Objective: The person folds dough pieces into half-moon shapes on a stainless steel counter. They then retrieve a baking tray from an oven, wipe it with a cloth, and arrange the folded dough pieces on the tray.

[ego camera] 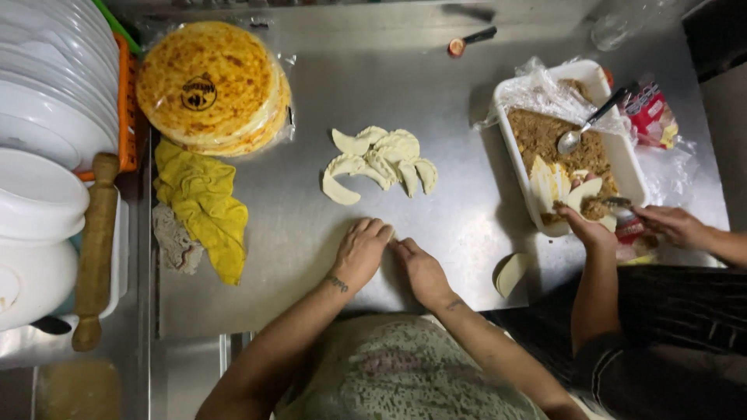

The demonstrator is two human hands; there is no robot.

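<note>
Left hand point(361, 250): flat on the steel table point(311, 280), palm down, fingers together, gripping nothing visible.
Right hand point(420, 268): flat just beside it, fingertips touching the left; whether dough lies beneath, cannot tell.
Folded dough crescents point(381, 163): heaped farther out, apart from both hands.
Yellow cloth point(204, 204): left.
Wrapped flatbreads point(210, 85): far left.
Rolling pin point(95, 249): left edge, by white plates point(47, 93).
Filling tray point(560, 140): right, spoon point(587, 124) inside, a co-worker's hands point(622, 227) at its near end.

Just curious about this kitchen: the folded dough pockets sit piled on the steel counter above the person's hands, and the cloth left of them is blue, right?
Not quite. The head view shows the cloth is yellow, not blue. The folded dough pockets do sit piled on the steel counter, above the left hand and right hand.
</note>
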